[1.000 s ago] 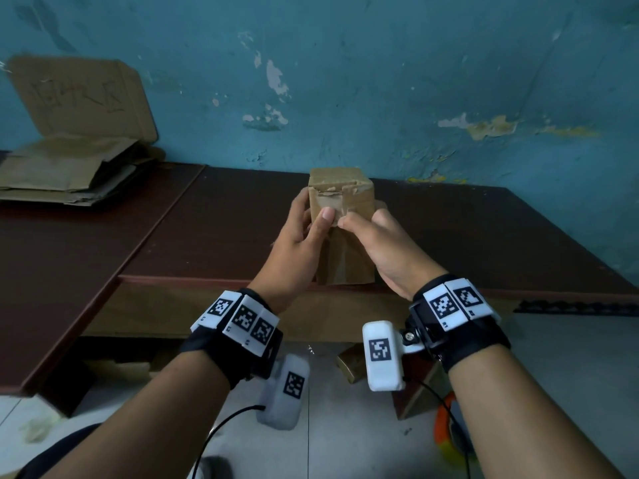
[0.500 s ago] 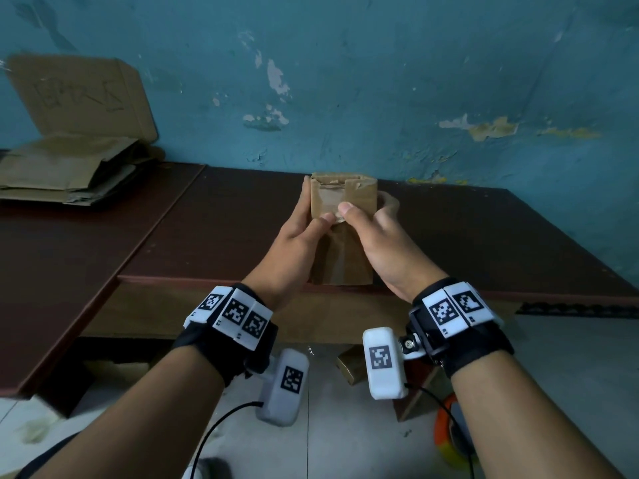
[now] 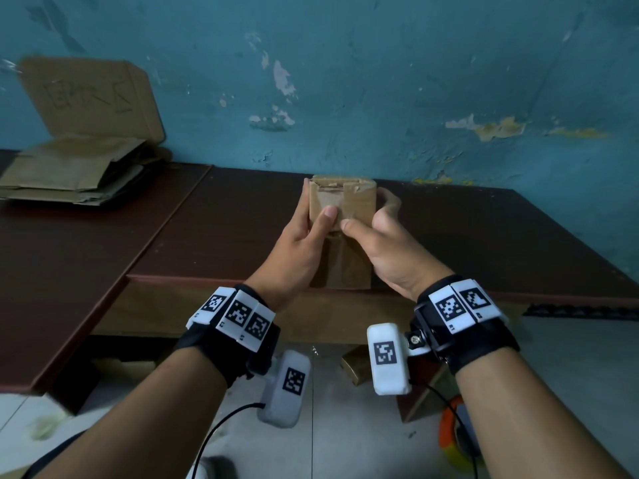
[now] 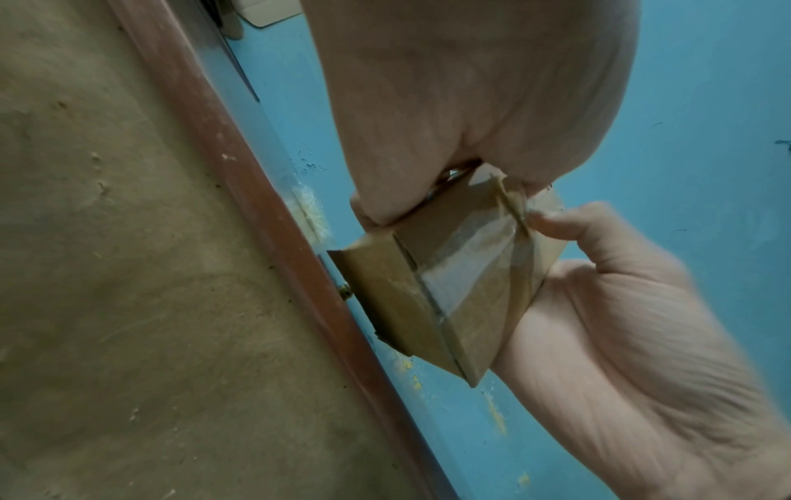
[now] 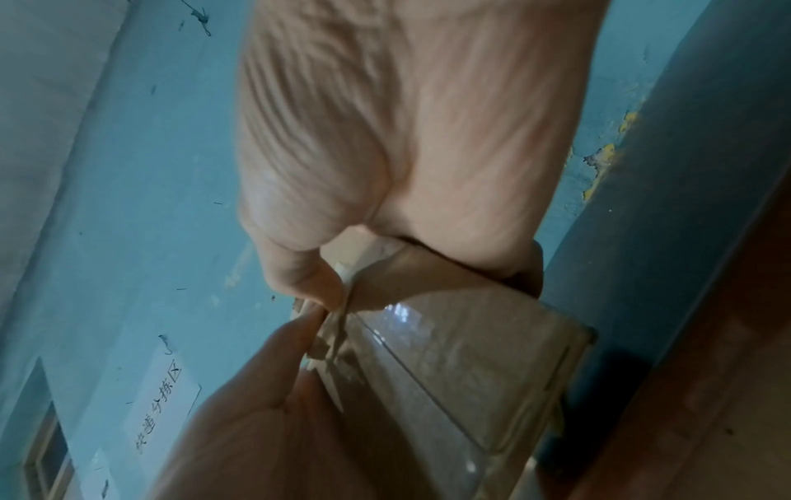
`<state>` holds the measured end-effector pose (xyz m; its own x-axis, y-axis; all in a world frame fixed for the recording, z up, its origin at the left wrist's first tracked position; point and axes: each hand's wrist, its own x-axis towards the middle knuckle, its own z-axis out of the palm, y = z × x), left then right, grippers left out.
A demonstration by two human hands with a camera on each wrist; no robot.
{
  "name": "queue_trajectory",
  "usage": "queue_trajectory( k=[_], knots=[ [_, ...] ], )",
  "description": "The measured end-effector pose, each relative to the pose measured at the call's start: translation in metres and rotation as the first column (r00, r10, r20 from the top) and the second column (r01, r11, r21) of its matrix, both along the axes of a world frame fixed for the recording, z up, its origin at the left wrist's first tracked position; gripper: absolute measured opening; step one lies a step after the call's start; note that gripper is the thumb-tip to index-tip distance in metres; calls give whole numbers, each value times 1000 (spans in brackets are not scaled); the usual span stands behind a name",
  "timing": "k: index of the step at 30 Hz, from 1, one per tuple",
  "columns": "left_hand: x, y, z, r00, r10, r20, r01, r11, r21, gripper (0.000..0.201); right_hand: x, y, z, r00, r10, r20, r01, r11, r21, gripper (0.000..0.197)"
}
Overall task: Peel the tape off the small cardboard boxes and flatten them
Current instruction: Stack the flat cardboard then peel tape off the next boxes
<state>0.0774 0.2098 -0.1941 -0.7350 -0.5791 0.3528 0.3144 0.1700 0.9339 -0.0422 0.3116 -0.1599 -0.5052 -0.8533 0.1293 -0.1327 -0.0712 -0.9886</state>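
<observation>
I hold a small brown cardboard box [image 3: 349,202] upright over the front edge of the dark table [image 3: 484,236]. My left hand [image 3: 311,223] grips its left side, thumb pressed on the near face. My right hand [image 3: 377,236] grips the right side, with the thumb tip beside the left thumb. A clear tape strip [image 4: 471,260] runs down the box [image 4: 449,297] in the left wrist view. In the right wrist view the tape [image 5: 449,355] shines on the box [image 5: 505,372], and torn paper shows by the thumbs. The fingers behind the box are hidden.
Flattened cardboard sheets [image 3: 69,171] lie stacked at the table's back left, one sheet leaning on the teal wall [image 3: 380,81]. Under the table on the tiled floor sit a small brown box [image 3: 356,368] and an orange object [image 3: 453,433].
The box has tipped so that less of its top face shows. My two thumbs have slid slightly apart on the near face. Both hands have kept their hold.
</observation>
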Motion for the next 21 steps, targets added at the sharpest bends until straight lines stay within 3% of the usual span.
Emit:
queue_trajectory(
  k=[4, 8, 12, 16, 21],
  knots=[
    [1, -2, -1, 998, -55, 23, 55, 998, 20, 74, -5, 1, -2, 990, 21, 139, -17, 999, -34, 118],
    [3, -3, 0, 994, -107, 16, 106, 993, 59, 77, -3, -4, -6, 992, -3, 129, 6, 1000, -21, 132],
    [4, -5, -2, 995, -103, 15, 102, 992, 74, 80, -3, -7, -8, 997, -37, 66, 37, 999, 0, 113],
    [7, -2, 1, 997, -67, 30, 63, 993, 104, 61, -1, -2, -6, 999, -24, -21, 25, 999, 41, 89],
    [9, 3, 3, 997, -76, 31, 70, 985, 160, 49, 3, 2, -2, 997, -5, -72, 11, 996, 85, 86]
  ],
)
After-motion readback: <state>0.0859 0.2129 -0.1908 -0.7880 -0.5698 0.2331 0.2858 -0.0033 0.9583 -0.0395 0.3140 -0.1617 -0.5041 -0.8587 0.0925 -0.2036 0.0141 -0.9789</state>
